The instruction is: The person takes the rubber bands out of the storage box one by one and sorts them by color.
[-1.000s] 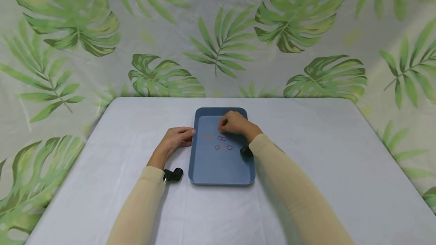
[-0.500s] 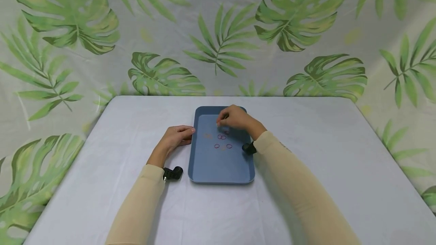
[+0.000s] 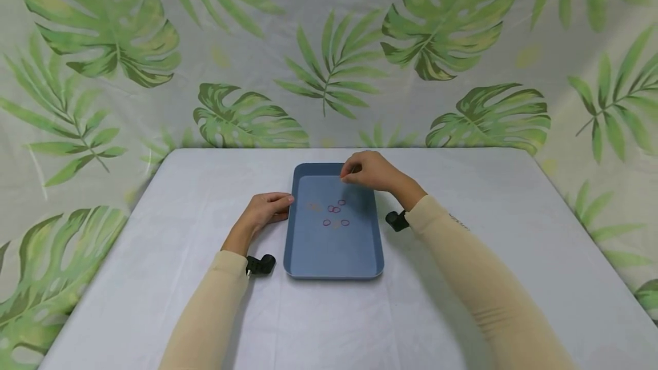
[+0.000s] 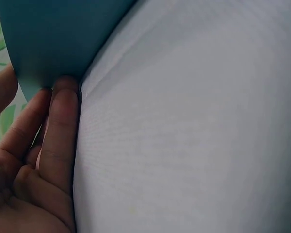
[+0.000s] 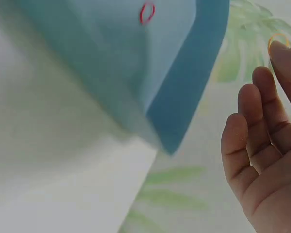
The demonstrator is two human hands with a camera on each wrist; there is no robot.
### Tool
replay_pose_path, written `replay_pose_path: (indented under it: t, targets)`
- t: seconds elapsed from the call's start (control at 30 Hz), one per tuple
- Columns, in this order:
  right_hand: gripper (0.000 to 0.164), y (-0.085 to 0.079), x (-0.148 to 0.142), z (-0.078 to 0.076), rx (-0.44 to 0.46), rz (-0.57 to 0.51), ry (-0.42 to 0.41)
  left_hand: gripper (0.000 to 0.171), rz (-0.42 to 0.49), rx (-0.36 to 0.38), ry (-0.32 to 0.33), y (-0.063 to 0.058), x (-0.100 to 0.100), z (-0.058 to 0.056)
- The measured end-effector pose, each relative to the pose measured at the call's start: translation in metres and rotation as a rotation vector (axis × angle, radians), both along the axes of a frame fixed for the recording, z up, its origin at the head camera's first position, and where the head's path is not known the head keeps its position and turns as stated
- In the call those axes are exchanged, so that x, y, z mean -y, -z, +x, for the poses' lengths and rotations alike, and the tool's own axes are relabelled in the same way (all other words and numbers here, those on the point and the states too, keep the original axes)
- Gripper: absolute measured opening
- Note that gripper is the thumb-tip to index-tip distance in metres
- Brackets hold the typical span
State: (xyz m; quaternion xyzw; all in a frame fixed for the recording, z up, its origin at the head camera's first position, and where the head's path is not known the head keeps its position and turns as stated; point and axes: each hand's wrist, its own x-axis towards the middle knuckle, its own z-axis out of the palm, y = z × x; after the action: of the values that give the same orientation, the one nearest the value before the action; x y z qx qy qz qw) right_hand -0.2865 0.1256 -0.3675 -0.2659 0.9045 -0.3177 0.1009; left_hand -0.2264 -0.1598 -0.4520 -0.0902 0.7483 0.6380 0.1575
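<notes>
A blue rectangular tray (image 3: 334, 256) lies on the table, with several small red rubber bands (image 3: 327, 222) and pale orange rubber bands (image 3: 314, 206) spread over its middle. My left hand (image 3: 264, 208) holds the tray's left side; in the left wrist view the thumb is at the rim and the fingertips (image 4: 64, 99) touch the outer wall. Over the tray's far right corner is my right hand (image 3: 372, 170), thumb and forefinger together. It pinches a thin orange rubber band (image 5: 270, 48), seen as a loop at the thumb tip in the right wrist view. The forefinger is out of that view.
A white cloth covers the table (image 3: 462, 233), which ends at a leaf-patterned curtain (image 3: 329, 73) behind the tray. A black wrist camera (image 3: 262, 264) on the left arm sits beside the tray's left edge; another wrist camera (image 3: 397, 221) hangs beyond its right edge.
My right hand has risen from the bands and moved back and right to the tray's far right corner, uncovering a red rubber band. My left hand stays at the left side.
</notes>
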Motion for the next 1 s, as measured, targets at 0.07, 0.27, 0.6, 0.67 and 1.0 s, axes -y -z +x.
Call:
replay_pose_path:
  t: [0.07,0.27,0.6,0.67,1.0]
  targets:
    - [0.008,-0.004,-0.009,0.000,-0.001,0.002,0.012,0.047,0.002,-0.007,0.005,0.001,0.000,0.000]
    - [0.014,-0.015,-0.040,-0.003,0.023,0.009,0.069,0.044,0.011,-0.020,0.002,0.001,-0.002,-0.001]
    - [0.019,-0.013,-0.072,-0.009,0.008,0.062,0.104,0.045,0.016,-0.009,-0.001,0.000,0.001,0.000]
    - [0.018,-0.011,-0.077,-0.009,-0.009,0.075,0.093,0.045,0.020,-0.008,-0.005,0.000,0.000,0.000]
    - [0.018,0.000,-0.096,-0.005,0.001,0.106,0.120,0.045,0.009,-0.009,0.004,-0.001,0.000,0.000]
